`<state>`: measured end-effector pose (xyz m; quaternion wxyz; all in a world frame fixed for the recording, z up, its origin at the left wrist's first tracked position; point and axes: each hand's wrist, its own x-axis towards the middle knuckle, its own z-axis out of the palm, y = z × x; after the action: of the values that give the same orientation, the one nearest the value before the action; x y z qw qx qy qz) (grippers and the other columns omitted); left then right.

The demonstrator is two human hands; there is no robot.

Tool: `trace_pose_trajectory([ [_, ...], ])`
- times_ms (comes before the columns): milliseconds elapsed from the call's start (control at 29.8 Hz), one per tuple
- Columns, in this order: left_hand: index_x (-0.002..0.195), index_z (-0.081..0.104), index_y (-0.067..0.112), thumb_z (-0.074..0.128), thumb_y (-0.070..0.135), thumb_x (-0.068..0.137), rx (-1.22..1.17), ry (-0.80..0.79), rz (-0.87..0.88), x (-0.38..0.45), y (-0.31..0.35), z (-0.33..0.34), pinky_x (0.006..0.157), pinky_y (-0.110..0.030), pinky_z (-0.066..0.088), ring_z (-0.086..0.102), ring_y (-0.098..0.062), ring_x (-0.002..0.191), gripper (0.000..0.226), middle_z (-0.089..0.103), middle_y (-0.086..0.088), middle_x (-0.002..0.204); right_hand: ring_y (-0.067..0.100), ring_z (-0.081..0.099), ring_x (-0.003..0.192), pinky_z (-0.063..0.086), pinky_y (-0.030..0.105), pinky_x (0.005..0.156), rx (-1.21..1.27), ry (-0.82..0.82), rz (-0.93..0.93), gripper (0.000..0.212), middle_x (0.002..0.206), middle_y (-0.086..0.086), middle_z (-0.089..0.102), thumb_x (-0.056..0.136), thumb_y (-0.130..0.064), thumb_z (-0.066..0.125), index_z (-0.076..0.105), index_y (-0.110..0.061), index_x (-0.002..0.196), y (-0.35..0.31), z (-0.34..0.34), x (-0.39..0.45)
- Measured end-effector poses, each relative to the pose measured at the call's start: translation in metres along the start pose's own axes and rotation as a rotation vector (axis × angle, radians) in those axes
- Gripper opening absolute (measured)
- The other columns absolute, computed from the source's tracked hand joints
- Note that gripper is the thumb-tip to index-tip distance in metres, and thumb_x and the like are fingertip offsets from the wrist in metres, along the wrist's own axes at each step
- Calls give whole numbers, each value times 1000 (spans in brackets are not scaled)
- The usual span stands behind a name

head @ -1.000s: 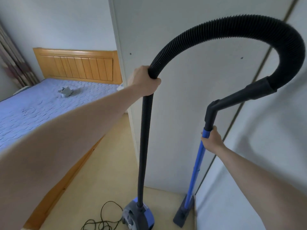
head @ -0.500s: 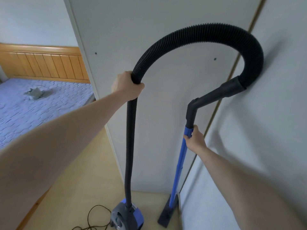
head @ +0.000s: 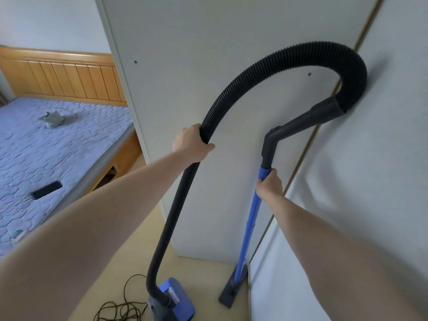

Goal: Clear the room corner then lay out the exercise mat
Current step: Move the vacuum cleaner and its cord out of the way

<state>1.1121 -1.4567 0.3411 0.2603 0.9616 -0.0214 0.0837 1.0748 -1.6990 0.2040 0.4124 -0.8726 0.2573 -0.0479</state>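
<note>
The hose (head: 234, 93) is gripped by the left hand (head: 191, 142), the blue tube (head: 251, 218) by the right hand (head: 269, 185); the vacuum body (head: 172, 300) is cut off below.

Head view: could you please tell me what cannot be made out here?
- Vacuum body: base cut off by the bottom edge.
- Power cord: its end runs out of frame; plug unseen.
- Small grey item on the bed: too small to identify.
- Exercise mat: not in view.
- Floor head: underside hidden.

Floor (head: 129, 258) carrying blue vacuum body (head: 173, 300), floor nozzle (head: 232, 291), tangled cord (head: 120, 306). Mattress (head: 58, 144) bearing dark remote (head: 46, 189), grey cloth (head: 54, 118).
</note>
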Motion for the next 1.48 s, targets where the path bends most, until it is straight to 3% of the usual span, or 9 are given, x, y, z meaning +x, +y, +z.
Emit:
trace_pose_trajectory([
  [201,100,53,25,73,45,76,-17,-4,-13,-11,-14,1,56,-32,47,64,-22,78,38,62,3,86,26,63,88,52,36,72,148,41,23,51,129,8,59,99,-18,62,36,-15,143,-6,0,-5],
  [302,123,55,28,74,46,76,-61,-22,-10,-21,-27,-1,69,-34,52,65,-20,99,54,66,8,112,30,64,112,56,38,85,256,143,25,69,153,4,39,98,-14,65,26,-18,155,-2,8,-29],
  [369,140,48,29,75,50,77,-88,-34,-23,-36,-45,0,81,-36,51,60,-16,116,71,60,12,132,31,58,125,55,40,93,274,217,-17,72,158,2,28,97,-10,65,25,-18,156,12,24,-58],
  [436,142,47,31,75,52,79,-125,-43,-30,-55,-61,4,91,-38,51,56,-14,120,72,56,14,137,32,52,132,53,41,97,270,217,-76,68,157,4,27,96,-6,64,30,-19,153,31,39,-83],
  [637,134,55,31,69,41,89,-91,-113,-212,-170,-199,16,97,-36,49,55,-11,113,48,57,11,134,22,47,136,50,32,101,39,-275,-251,59,152,0,34,97,-1,59,37,-21,147,63,115,-180],
  [805,128,59,29,68,36,87,55,-238,-512,-286,-343,0,96,-36,50,57,-16,112,42,59,5,132,19,55,118,53,36,97,-317,-715,-412,57,146,-5,30,93,-10,59,39,-29,142,53,187,-245],
  [1073,134,55,26,62,35,87,164,-482,-810,-444,-504,-23,100,-31,47,53,-19,127,48,53,3,140,18,50,125,50,34,100,-543,-897,-524,48,144,-11,28,95,-17,61,44,-27,138,33,295,-346],
  [1207,135,53,24,61,35,88,124,-511,-953,-489,-578,-15,99,-30,47,54,-20,126,49,51,1,139,19,50,122,49,36,101,-612,-963,-528,50,144,-10,29,94,-17,61,45,-28,139,30,375,-388],
  [1476,133,53,25,65,37,85,-11,-476,-1169,-556,-704,86,94,-32,49,56,-21,119,52,48,1,137,17,50,120,43,30,88,-737,-1072,-605,48,148,-9,31,95,-20,59,44,-33,139,82,556,-417],
])
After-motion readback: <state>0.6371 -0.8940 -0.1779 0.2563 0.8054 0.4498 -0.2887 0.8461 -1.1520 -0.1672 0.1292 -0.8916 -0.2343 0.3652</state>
